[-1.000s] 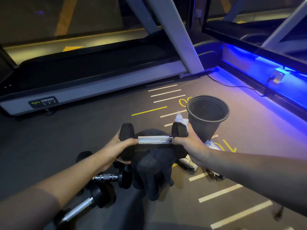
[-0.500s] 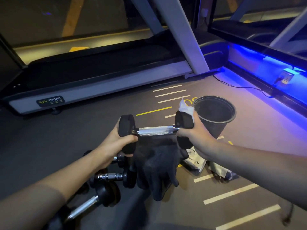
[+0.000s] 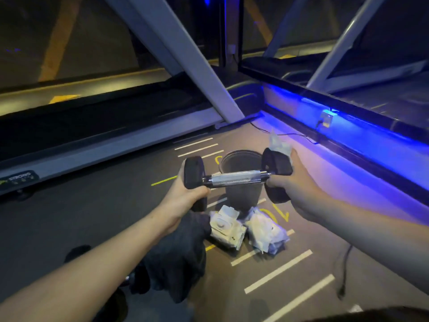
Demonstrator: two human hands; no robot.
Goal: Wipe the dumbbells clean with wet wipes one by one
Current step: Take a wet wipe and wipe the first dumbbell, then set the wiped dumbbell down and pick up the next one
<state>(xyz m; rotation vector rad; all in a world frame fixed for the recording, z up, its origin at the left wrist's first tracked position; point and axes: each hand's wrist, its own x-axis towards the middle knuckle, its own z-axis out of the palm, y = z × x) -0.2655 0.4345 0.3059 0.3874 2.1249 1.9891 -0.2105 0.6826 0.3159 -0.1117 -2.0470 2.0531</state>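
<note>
Held level in mid-air above the floor: a black hex-headed dumbbell with a knurled chrome handle (image 3: 236, 178), just in front of the dark round plastic bin (image 3: 241, 196) standing on the grey floor with yellow and white painted lines (image 3: 278, 273). Gripped at the nine o'clock head by the left hand (image 3: 185, 198), fingers curled round the lower edge of the weight. Grasped at the three o'clock head by the right hand (image 3: 294, 189), with a crumpled white wet wipe (image 3: 278, 142) pressed between the fingers and the far face of that head and poking out at twelve o'clock. Chrome handle left bare between the two hands. On the floor at six o'clock of the bin, side by side and touching: two white soft packs of wet wipes (image 3: 248, 228). At seven o'clock of the packs, under the left forearm: a dark crumpled cloth (image 3: 176, 259), with further black dumbbells (image 3: 79, 252) partly hidden beyond it. At ten o'clock of the scene: a grey-framed treadmill (image 3: 111, 140). At two o'clock: a strip of blue light (image 3: 371, 138) along the wall base.
</note>
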